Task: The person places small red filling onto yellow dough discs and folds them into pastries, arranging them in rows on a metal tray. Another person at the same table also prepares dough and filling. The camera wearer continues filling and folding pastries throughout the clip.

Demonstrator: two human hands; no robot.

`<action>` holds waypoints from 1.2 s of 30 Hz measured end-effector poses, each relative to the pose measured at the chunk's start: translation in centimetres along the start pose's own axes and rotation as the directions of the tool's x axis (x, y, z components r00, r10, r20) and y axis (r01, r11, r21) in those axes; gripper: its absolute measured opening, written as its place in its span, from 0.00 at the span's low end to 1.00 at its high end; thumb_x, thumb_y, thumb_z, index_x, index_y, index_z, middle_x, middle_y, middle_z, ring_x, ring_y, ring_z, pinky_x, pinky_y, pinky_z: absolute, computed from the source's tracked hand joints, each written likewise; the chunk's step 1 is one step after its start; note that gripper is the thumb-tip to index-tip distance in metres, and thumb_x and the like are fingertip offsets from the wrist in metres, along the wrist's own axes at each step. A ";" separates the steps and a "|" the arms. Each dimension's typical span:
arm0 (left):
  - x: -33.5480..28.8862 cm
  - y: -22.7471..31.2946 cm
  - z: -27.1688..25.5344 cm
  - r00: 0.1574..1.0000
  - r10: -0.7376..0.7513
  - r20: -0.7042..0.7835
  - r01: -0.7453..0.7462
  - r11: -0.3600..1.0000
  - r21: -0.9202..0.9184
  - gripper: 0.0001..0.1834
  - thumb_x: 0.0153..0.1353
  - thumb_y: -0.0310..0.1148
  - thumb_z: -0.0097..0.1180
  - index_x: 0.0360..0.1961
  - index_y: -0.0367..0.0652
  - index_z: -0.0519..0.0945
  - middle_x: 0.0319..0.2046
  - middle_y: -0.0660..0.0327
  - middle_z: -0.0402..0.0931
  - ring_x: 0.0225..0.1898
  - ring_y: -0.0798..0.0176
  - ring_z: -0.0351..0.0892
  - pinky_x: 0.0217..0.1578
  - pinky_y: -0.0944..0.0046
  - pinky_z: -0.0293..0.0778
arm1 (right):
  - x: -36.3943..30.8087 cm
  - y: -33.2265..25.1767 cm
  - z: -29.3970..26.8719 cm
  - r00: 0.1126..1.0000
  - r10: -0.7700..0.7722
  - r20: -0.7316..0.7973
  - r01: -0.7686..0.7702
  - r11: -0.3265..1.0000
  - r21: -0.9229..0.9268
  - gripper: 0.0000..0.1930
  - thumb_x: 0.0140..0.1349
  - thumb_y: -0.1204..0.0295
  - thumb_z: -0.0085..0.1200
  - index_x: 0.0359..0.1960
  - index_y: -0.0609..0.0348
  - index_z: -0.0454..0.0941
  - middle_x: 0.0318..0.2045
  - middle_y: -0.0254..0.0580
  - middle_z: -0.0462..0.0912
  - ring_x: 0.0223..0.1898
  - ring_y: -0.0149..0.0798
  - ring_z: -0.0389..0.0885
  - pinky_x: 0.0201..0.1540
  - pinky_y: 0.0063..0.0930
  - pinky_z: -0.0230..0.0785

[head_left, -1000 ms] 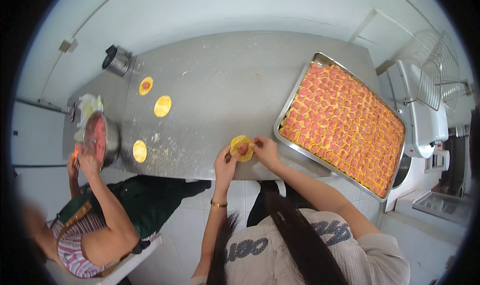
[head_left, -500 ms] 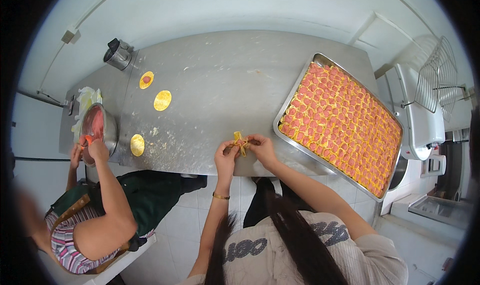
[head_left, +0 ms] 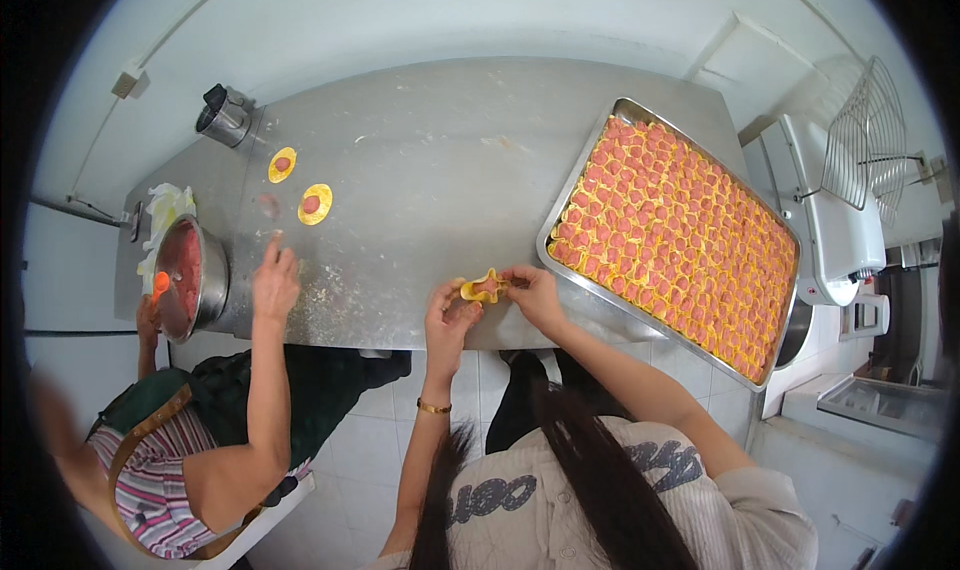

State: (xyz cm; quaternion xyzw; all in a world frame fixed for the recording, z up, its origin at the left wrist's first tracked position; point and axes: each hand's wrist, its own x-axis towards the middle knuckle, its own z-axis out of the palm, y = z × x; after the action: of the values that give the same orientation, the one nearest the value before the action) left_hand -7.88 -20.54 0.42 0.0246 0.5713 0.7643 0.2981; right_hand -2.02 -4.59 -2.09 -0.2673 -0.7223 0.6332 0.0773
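While fingers of the left hand point(head_left: 446, 317) grip the left side of a yellow, pink-filled dumpling point(head_left: 482, 290), those of the right hand point(head_left: 532, 297) pinch its right side; it sits between both sets of fingertips, above the counter point(head_left: 420, 190), left of the metal tray point(head_left: 650, 323).

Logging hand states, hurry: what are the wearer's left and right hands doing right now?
Left hand: closed, holding the left side of the yellow dough wrapper with pink filling.
Right hand: closed, pinching that wrapper's right edge.

A metal pitcher point(head_left: 228, 123) stands at left; a wire rack point(head_left: 858, 135) is near a white machine point(head_left: 843, 232).
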 end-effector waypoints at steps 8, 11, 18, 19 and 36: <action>0.6 -2.8 -0.4 0.900 0.407 0.156 -0.404 0.645 0.649 0.06 0.51 0.16 0.60 0.30 0.33 0.77 0.43 0.56 0.76 0.44 0.64 0.78 0.42 0.68 0.77 | -1.2 0.1 -1.1 0.982 -0.128 0.137 0.126 0.992 0.022 0.18 0.46 0.83 0.56 0.43 0.66 0.78 0.33 0.46 0.82 0.38 0.40 0.83 0.42 0.29 0.75; -0.2 -2.5 0.2 0.914 0.352 0.202 -0.392 0.637 0.664 0.10 0.49 0.15 0.60 0.33 0.33 0.76 0.44 0.54 0.76 0.43 0.63 0.80 0.39 0.68 0.80 | -0.9 -0.2 -1.3 0.963 -0.205 0.175 0.233 0.959 -0.161 0.17 0.45 0.82 0.57 0.41 0.67 0.78 0.35 0.49 0.81 0.38 0.48 0.82 0.41 0.32 0.75; -0.5 -1.1 1.2 0.995 0.100 0.015 -0.089 0.799 0.595 0.13 0.51 0.17 0.61 0.39 0.34 0.76 0.43 0.56 0.79 0.38 0.63 0.83 0.38 0.68 0.78 | -0.9 -0.9 -1.9 0.897 -0.359 0.258 0.437 0.805 -0.402 0.16 0.45 0.81 0.56 0.40 0.64 0.77 0.36 0.52 0.78 0.37 0.56 0.78 0.40 0.40 0.72; -0.5 -1.0 1.2 0.994 0.105 0.014 -0.092 0.784 0.613 0.13 0.51 0.18 0.62 0.39 0.34 0.76 0.41 0.56 0.80 0.37 0.64 0.83 0.38 0.67 0.78 | -1.1 -0.9 -1.9 0.890 -0.387 0.239 0.455 0.770 -0.447 0.16 0.45 0.81 0.55 0.40 0.63 0.77 0.36 0.52 0.78 0.37 0.56 0.78 0.40 0.41 0.72; 0.4 0.5 2.0 0.968 0.087 0.234 -0.247 0.457 0.855 0.16 0.47 0.26 0.66 0.39 0.39 0.79 0.28 0.52 0.81 0.33 0.57 0.84 0.35 0.63 0.77 | -1.0 -0.2 -2.4 0.871 -0.418 0.256 0.491 0.757 -0.431 0.15 0.45 0.83 0.54 0.38 0.60 0.78 0.33 0.47 0.77 0.34 0.53 0.78 0.37 0.41 0.71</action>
State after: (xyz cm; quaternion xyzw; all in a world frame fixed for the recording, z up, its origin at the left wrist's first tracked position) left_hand -7.63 -18.74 1.47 0.2896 0.8510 0.3844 0.2103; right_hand -0.16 -3.02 -1.20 -0.0477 -0.9035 0.4122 0.1074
